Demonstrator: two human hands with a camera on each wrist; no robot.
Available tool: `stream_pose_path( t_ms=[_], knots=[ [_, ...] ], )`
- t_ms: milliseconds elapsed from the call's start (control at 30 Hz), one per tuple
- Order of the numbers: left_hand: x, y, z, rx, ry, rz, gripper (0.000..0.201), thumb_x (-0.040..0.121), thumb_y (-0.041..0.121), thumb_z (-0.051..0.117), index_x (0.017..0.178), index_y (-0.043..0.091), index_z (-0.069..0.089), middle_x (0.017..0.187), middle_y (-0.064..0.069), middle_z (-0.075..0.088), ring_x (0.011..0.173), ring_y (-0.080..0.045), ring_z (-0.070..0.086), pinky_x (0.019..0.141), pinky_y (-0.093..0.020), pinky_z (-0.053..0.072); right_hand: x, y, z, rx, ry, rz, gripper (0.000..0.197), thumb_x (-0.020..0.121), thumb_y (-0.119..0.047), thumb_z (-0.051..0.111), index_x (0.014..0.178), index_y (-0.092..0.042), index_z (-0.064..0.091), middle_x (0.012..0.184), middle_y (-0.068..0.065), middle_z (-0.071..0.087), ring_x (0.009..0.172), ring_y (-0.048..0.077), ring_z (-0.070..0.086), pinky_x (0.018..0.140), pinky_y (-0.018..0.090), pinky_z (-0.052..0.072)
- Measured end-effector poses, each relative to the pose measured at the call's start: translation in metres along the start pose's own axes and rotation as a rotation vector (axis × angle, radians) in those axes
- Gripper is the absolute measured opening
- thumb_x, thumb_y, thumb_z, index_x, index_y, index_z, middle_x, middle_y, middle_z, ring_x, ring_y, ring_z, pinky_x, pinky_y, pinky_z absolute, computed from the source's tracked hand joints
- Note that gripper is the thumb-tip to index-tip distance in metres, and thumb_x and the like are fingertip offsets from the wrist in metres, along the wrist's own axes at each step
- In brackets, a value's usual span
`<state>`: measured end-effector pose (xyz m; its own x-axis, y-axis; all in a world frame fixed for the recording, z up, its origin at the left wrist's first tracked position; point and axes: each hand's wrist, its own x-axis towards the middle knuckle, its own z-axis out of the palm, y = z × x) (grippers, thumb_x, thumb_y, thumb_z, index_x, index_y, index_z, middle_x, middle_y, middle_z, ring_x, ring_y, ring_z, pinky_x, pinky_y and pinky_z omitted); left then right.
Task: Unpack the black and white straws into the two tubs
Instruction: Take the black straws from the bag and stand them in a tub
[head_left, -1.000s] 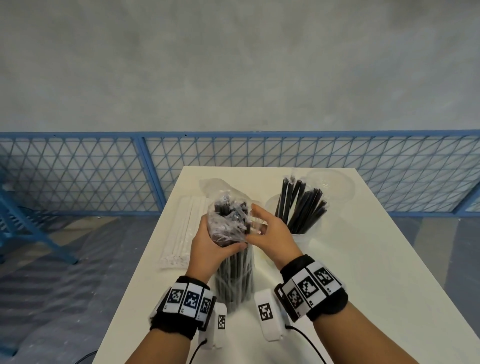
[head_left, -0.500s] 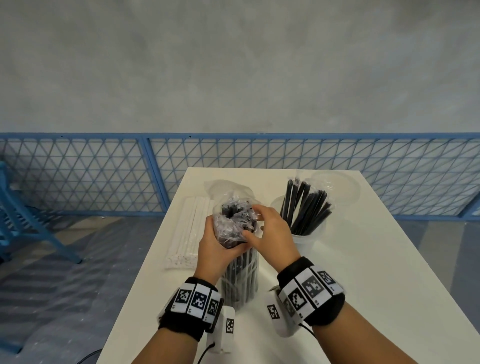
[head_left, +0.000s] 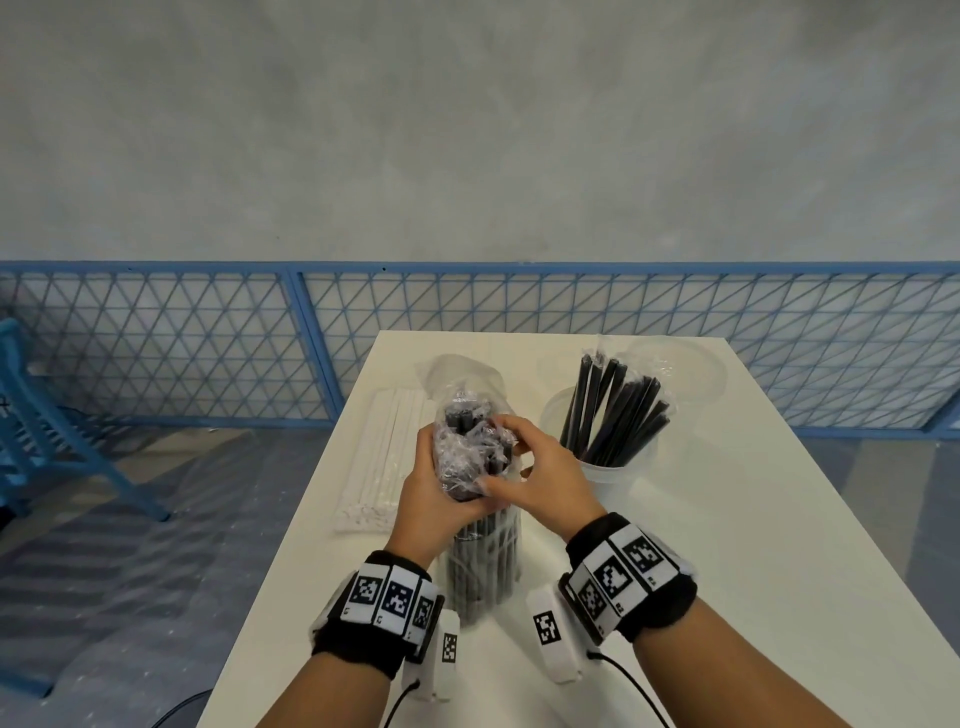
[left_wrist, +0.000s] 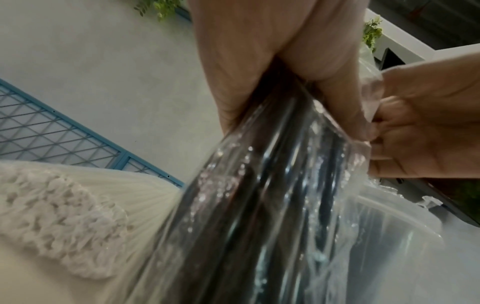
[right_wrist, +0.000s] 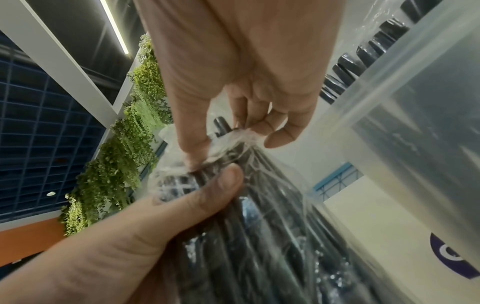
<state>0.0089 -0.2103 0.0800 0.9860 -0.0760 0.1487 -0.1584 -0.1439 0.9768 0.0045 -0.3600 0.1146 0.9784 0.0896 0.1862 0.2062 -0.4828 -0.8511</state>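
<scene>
Left hand (head_left: 431, 499) grips the upright, crinkled clear bag of black straws (head_left: 480, 551); right hand (head_left: 540, 478) fingers pinch its wrinkled top.

1. Setting: indoor commercial or studio hall, not a home.
2. Evidence: bare grey plastered wall (head_left: 467, 130) at 12 o'clock; blue metal mesh barrier (head_left: 156, 343) enclosing a white desk (head_left: 727, 519).
3. Overhead: hanging greenery (right_wrist: 122, 160), strip light (right_wrist: 114, 26), white beams.

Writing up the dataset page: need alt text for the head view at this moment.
Both hands grip a clear bag of black straws upright on a white table: left hand around its middle, right hand at its bunched top. A tub holding black straws stands right; packed white straws lie left.
</scene>
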Motion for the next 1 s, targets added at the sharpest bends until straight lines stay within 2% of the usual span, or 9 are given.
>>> stream_pose_path(
  t_ms=[133,233,333,433,567,633,767,933,1000],
  knots=[
    [-0.001,0.003,0.003,0.032,-0.022,0.019,0.088,0.052,0.011,0.091,0.122,0.031,0.040,0.106,0.010,0.066,0.097,-0.004,0.066,0.081,-0.029,0.056,0.001,0.000,-0.002,0.043,0.025,0.015,0.047,0.067,-0.024,0.081,0.107,-0.024,0.056,0.102,-0.007,0.063,0.092,0.016,0.061,0.077,0.017,0.046],
    [0.001,0.004,0.003,0.049,-0.046,0.039,0.089,0.055,0.007,0.089,0.124,0.029,0.038,0.106,0.011,0.065,0.096,0.002,0.065,0.079,-0.020,0.054,-0.004,0.000,0.001,-0.025,0.001,-0.029,0.063,0.067,-0.030,0.080,0.122,-0.019,0.051,0.124,-0.001,0.058,0.110,0.016,0.053,0.093,0.025,0.043],
    [0.003,0.006,0.003,0.099,-0.064,0.045,0.092,0.056,0.007,0.087,0.125,0.032,0.032,0.105,0.017,0.061,0.093,0.011,0.061,0.075,-0.011,0.050,-0.008,0.000,0.002,-0.124,-0.001,-0.059,0.072,0.070,-0.028,0.078,0.132,-0.017,0.044,0.132,0.001,0.052,0.118,0.020,0.045,0.098,0.026,0.035],
    [0.004,0.007,0.004,0.098,-0.085,0.038,0.095,0.054,0.006,0.088,0.127,0.032,0.032,0.105,0.018,0.061,0.094,0.009,0.062,0.079,-0.014,0.051,-0.003,0.000,-0.002,-0.064,-0.012,-0.053,0.068,0.068,-0.025,0.079,0.128,-0.016,0.046,0.120,0.002,0.059,0.109,0.019,0.054,0.093,0.031,0.045],
    [0.006,0.009,0.005,0.127,-0.104,0.032,0.096,0.053,0.007,0.089,0.126,0.033,0.032,0.102,0.016,0.063,0.091,0.009,0.063,0.075,-0.014,0.052,-0.006,0.001,0.002,-0.025,0.064,-0.081,0.052,0.065,-0.041,0.067,0.111,-0.028,0.049,0.094,-0.016,0.059,0.081,0.002,0.058,0.070,0.011,0.044],
    [0.006,0.009,0.007,0.137,-0.110,0.031,0.094,0.051,0.011,0.089,0.122,0.036,0.033,0.102,0.015,0.063,0.091,0.006,0.063,0.075,-0.018,0.053,-0.010,0.003,0.008,-0.003,0.149,-0.073,0.047,0.061,-0.046,0.060,0.106,-0.034,0.050,0.087,-0.019,0.061,0.075,-0.002,0.057,0.065,0.008,0.041],
    [0.007,0.007,0.007,0.121,-0.092,0.022,0.093,0.044,0.020,0.091,0.121,0.031,0.040,0.103,0.012,0.066,0.093,-0.001,0.065,0.079,-0.026,0.055,-0.002,0.003,0.007,-0.029,0.231,-0.054,0.039,0.065,-0.034,0.062,0.103,-0.028,0.059,0.085,-0.012,0.063,0.075,0.010,0.059,0.064,0.020,0.041],
    [0.010,0.006,0.006,0.096,-0.059,0.022,0.086,0.048,0.015,0.093,0.112,0.040,0.041,0.104,0.012,0.065,0.094,0.004,0.064,0.080,-0.018,0.052,0.009,-0.005,-0.005,-0.075,0.262,-0.136,0.026,0.073,-0.022,0.069,0.098,-0.022,0.065,0.099,-0.006,0.069,0.087,0.012,0.061,0.076,0.023,0.044],
    [0.011,0.005,0.004,0.111,-0.079,0.013,0.084,0.048,0.023,0.093,0.111,0.042,0.041,0.106,0.013,0.065,0.098,0.004,0.063,0.083,-0.020,0.051,0.012,-0.011,-0.011,-0.034,0.295,-0.157,0.018,0.074,-0.026,0.066,0.091,-0.022,0.064,0.089,-0.005,0.067,0.081,0.015,0.061,0.073,0.029,0.047]
  ],
)
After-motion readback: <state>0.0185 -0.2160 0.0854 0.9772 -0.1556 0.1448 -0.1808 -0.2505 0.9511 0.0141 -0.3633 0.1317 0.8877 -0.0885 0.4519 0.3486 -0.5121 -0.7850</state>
